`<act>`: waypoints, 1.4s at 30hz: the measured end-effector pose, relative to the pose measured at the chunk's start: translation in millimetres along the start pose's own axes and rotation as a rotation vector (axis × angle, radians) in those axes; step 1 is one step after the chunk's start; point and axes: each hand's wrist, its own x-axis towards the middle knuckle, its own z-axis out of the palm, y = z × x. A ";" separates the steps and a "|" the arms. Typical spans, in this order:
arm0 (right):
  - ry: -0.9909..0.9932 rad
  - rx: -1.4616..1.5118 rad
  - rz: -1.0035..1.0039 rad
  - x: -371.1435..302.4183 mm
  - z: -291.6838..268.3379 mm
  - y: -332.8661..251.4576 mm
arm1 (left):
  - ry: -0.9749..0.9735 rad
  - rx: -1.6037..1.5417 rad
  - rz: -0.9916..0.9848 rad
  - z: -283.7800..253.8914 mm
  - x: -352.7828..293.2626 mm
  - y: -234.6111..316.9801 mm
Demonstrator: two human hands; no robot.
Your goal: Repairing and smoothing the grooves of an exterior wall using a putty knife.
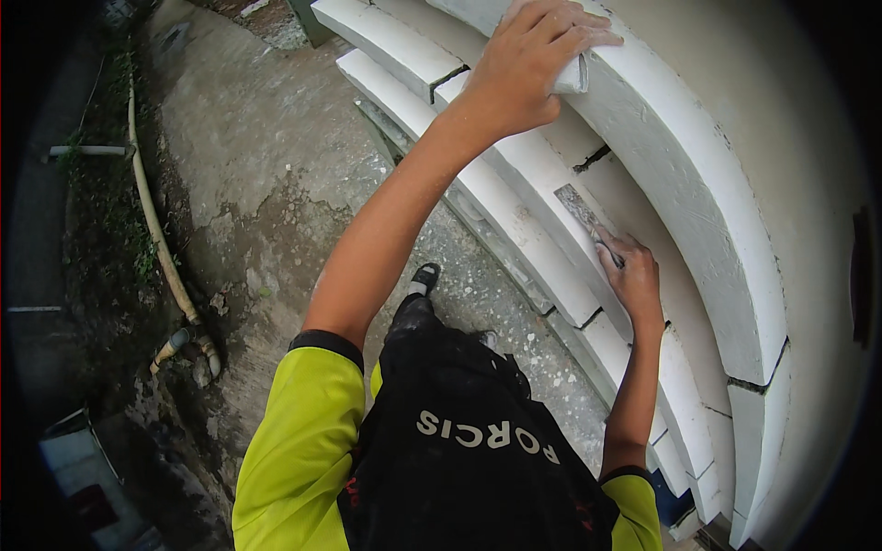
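My left hand (525,66), dusty at the fingers, is bent over a small off-white block (571,77) at the top edge of the uppermost white ledge (684,151). Much of that block is hidden under the palm. Lower and to the right, my right hand (634,275) grips a putty knife (579,208), its flat, smeared metal blade pointing up and left. The blade lies over the middle white ledge (542,184), below the uppermost one. I cannot tell whether it touches the surface.
Another white ledge (514,216) runs lower down, with dark gaps at the joints. A stained concrete floor (266,138) lies to the left, my shoe (425,278) on it. Farther left are a long pale pipe (152,211) and plants (138,248). A beige wall (790,119) rises at right.
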 end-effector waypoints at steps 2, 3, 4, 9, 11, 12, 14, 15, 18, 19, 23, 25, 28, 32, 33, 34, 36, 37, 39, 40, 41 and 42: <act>-0.065 0.000 0.029 -0.5 -20.4 -4.3 | 0.050 -0.029 0.005 7.9 -9.0 -11.3; -0.131 0.026 0.079 -3.2 -30.6 -1.7 | 0.073 -0.007 -0.004 11.6 -9.1 -8.0; -0.195 0.052 0.129 -3.3 -35.7 -1.3 | 0.096 0.014 -0.013 13.0 -9.5 -6.5; 0.017 0.004 0.039 24.9 4.6 -14.5 | 0.070 -0.003 0.016 15.3 -6.9 -11.5; 0.000 0.028 0.029 24.2 0.6 -21.0 | 0.049 0.026 0.038 16.0 -8.1 -16.7; 0.010 0.025 0.041 20.2 -6.6 -23.4 | 0.023 -0.001 0.007 14.9 -10.2 -14.4; -0.171 0.007 0.227 9.6 -29.4 -28.5 | -0.001 -0.041 -0.012 12.2 -10.4 -12.4; -0.166 -0.019 0.259 9.6 -31.9 -32.8 | -0.002 -0.055 -0.023 12.3 -8.4 -9.7; 0.052 -0.092 0.223 21.4 2.8 -40.1 | -0.008 -0.074 -0.009 12.2 -4.4 -10.5; 0.066 -0.093 0.233 23.1 8.9 -42.4 | -0.009 -0.049 0.002 11.3 -4.2 -11.9; -0.030 -0.092 0.327 11.1 -5.3 -62.3 | -0.015 -0.073 0.050 10.4 -8.4 -21.4; -0.027 -0.121 0.352 3.2 -8.9 -65.8 | -0.032 -0.055 0.032 10.8 -7.8 -17.9; 0.122 -0.171 0.336 23.1 16.4 -63.9 | -0.040 -0.076 0.025 8.2 -1.2 -12.3; 0.055 -0.185 0.449 16.4 17.9 -91.9 | -0.073 -0.069 0.035 3.9 -7.9 -16.5; 0.064 -0.186 0.462 18.0 17.9 -94.8 | -0.093 -0.071 0.021 2.1 -8.2 -15.3; 0.072 -0.191 0.467 20.4 18.1 -97.5 | -0.113 -0.073 0.007 1.2 -7.7 -15.4; 0.086 -0.199 0.492 22.3 18.8 -93.4 | -0.100 -0.088 0.016 1.1 -3.6 -15.1; 0.131 -0.194 0.418 26.4 25.5 -83.5 | -0.089 -0.086 0.011 -0.1 -2.8 -14.6; 0.179 -0.188 0.345 23.6 25.1 -77.8 | -0.097 -0.127 0.027 -4.9 -1.6 -16.9; 0.114 -0.184 0.343 16.9 18.7 -80.6 | -0.106 -0.159 0.032 -7.8 -3.6 -20.2; 0.049 -0.180 0.340 11.2 13.8 -84.2 | -0.108 -0.161 0.035 -12.8 -8.3 -24.1; 0.059 -0.182 0.342 8.6 8.9 -85.4 | -0.126 -0.202 0.067 -17.1 -12.6 -28.4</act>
